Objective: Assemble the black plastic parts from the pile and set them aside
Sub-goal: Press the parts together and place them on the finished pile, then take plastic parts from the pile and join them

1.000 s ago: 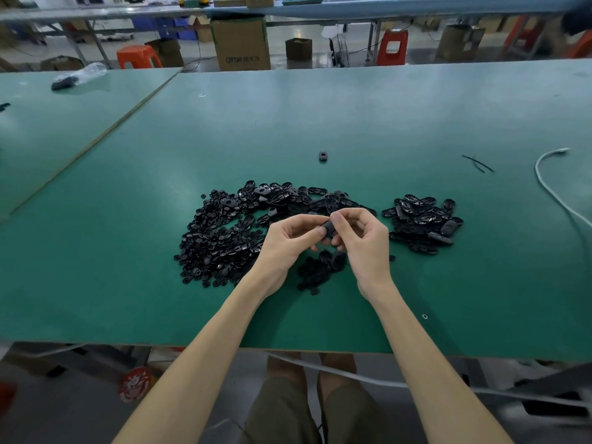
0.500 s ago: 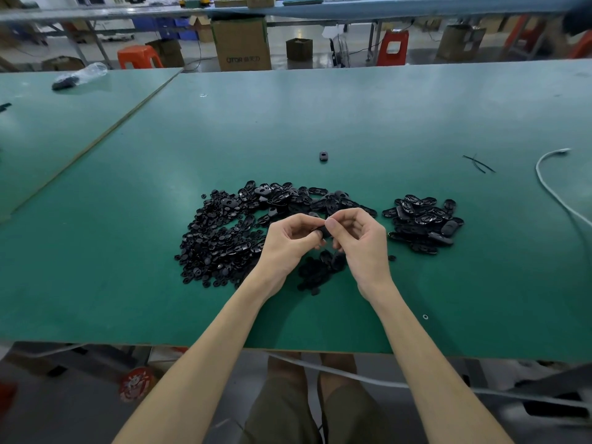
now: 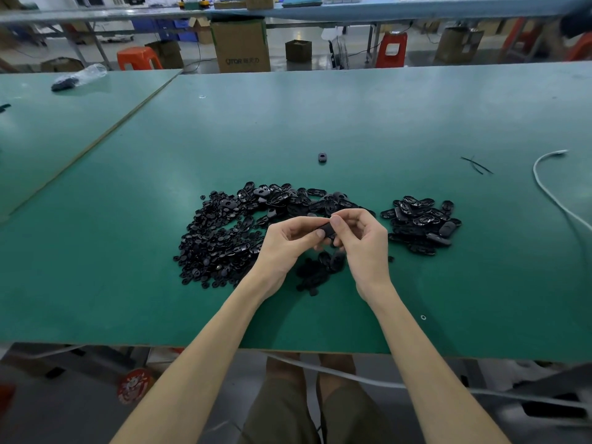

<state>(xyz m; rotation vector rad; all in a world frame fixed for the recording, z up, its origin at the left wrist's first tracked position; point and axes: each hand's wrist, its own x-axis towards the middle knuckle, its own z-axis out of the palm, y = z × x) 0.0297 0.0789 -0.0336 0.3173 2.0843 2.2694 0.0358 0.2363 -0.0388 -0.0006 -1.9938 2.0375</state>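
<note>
Now, from the head view, the work sits mid-assembly: the left hand (image 3: pixel 288 241) and right hand (image 3: pixel 362 241) meet just above the green tabletop (image 3: pixel 320 123), and each grip is closed in a pinch on one small black part (image 3: pixel 327 231) held between them. Whether its halves are already seated cannot be told, since the fingers cover most of it. I judge the step to be the pressing-together of one unit. The next move would call for a firm, even squeeze until the pieces seat, then a short carry to the right to drop the unit on the set-aside heap (image 3: pixel 419 224), which lies well apart from the main pile (image 3: pixel 224 238). That pile spreads to the left of and behind the hands. It mixes flat oval shells, glossy and hard-looking, with many small round button-like bits. A smaller dark cluster (image 3: pixel 315 270) lies directly under the hands. The heap on the right holds only oval pieces, some shell-side up and shiny, some smooth-backed and matte. One lone part (image 3: pixel 322 157) rests farther back on the tabletop, whose surface looks like dull, slightly worn matting. To the far right lie thin black strands (image 3: pixel 477 165) and a white cable (image 3: pixel 544 184) that curves towards the edge.
</note>
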